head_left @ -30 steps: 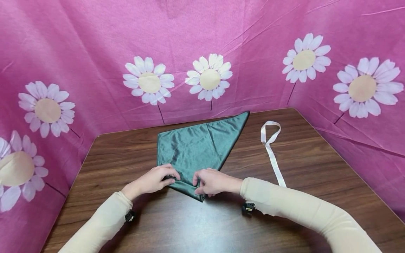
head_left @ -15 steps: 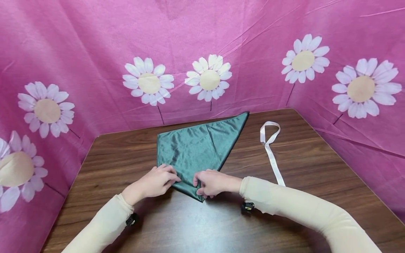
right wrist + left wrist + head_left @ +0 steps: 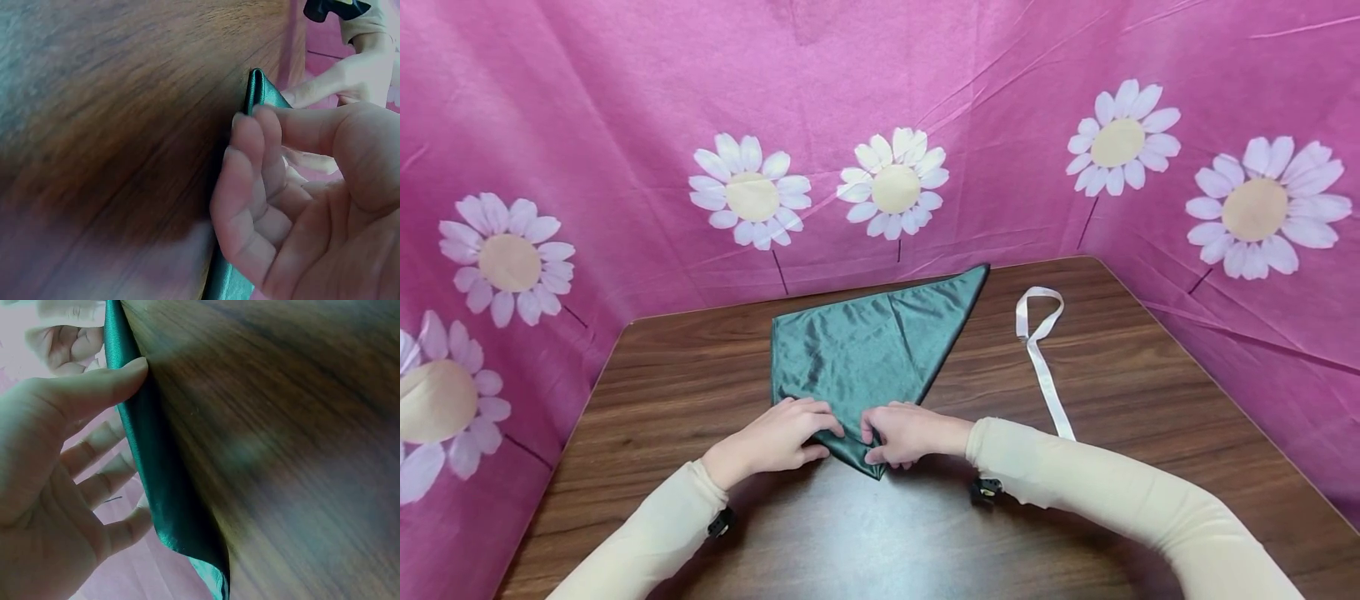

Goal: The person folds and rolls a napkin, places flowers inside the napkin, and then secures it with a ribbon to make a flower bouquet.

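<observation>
A pink backdrop with white flowers rises around a wood-grain surface. On it lies a green cloth, folded along its near edge, one corner pointing to the far right. The left hand has a narrow grip on that fold; the right hand pinches it close to the near corner. A looped white ribbon lies right of the cloth, apart from it.
</observation>
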`<action>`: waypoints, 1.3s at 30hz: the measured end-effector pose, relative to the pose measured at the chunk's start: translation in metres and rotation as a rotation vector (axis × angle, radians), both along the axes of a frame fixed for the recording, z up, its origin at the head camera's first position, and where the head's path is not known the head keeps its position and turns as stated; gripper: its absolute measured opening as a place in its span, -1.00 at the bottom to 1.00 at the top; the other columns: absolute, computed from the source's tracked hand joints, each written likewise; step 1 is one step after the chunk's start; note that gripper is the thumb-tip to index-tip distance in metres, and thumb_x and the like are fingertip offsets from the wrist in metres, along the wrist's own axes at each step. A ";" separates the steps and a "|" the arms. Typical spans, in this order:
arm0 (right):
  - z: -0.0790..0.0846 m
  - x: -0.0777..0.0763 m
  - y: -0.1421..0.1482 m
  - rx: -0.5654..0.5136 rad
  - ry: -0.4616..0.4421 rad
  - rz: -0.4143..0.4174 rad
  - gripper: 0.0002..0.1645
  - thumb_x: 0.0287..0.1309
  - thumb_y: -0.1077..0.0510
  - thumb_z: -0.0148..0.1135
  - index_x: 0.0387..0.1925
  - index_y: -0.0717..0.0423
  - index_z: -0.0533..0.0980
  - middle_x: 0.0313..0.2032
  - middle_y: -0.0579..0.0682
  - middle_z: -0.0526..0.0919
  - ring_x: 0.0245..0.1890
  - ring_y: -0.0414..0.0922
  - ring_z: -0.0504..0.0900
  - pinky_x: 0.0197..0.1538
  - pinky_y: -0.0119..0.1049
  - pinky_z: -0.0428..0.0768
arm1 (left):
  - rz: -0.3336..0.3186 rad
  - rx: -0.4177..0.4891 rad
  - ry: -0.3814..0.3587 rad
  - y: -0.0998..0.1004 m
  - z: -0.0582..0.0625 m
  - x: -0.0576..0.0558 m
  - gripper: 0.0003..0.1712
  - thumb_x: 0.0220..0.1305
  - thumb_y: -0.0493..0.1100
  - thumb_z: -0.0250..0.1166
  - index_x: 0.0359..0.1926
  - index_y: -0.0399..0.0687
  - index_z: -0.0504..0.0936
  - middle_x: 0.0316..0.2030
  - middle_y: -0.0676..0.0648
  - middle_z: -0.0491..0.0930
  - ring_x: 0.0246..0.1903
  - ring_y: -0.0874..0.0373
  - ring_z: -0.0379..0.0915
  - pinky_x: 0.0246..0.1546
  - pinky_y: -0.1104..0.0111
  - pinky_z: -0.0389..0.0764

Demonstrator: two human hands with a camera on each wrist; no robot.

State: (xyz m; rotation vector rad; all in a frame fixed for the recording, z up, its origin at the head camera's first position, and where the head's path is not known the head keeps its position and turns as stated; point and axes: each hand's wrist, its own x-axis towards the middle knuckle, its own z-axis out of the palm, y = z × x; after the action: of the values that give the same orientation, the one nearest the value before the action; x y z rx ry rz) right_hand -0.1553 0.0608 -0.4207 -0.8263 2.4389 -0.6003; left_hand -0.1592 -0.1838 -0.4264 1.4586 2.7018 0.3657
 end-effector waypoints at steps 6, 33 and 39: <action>-0.001 0.000 0.005 0.021 0.181 0.007 -0.76 0.15 -0.02 0.50 -0.31 -0.12 0.55 -0.62 -0.30 0.50 -0.56 -0.30 0.48 -0.43 -0.29 0.48 | -0.002 0.026 0.005 0.002 -0.001 0.000 -0.79 0.25 -0.18 0.45 -0.09 0.06 0.71 -0.17 0.13 0.60 -0.09 0.12 0.54 -0.18 0.20 0.50; 0.001 0.013 0.016 -0.099 0.274 0.052 -0.60 0.16 -0.13 0.48 -0.15 0.07 0.67 -0.64 -0.38 0.56 -0.58 -0.45 0.51 -0.40 -0.42 0.54 | 0.006 0.098 -0.187 0.014 -0.002 -0.004 -0.81 0.47 -0.12 0.25 0.02 0.06 0.69 -0.10 0.20 0.68 -0.05 0.28 0.58 -0.05 0.11 0.49; 0.002 0.012 0.016 -0.114 0.226 0.059 -0.78 0.18 -0.01 0.47 -0.26 0.03 0.67 -0.66 -0.39 0.57 -0.55 -0.43 0.51 -0.27 -0.34 0.51 | 0.002 0.099 -0.216 0.016 -0.002 -0.004 -0.81 0.50 -0.10 0.22 0.02 0.06 0.69 -0.12 0.22 0.68 -0.10 0.34 0.57 -0.04 0.16 0.53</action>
State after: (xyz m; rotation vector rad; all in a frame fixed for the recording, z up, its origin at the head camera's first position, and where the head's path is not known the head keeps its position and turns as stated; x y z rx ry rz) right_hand -0.1437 0.0767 -0.4184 -1.0604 2.5902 -0.6608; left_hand -0.1628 -0.1676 -0.4285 1.3519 2.5470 0.6272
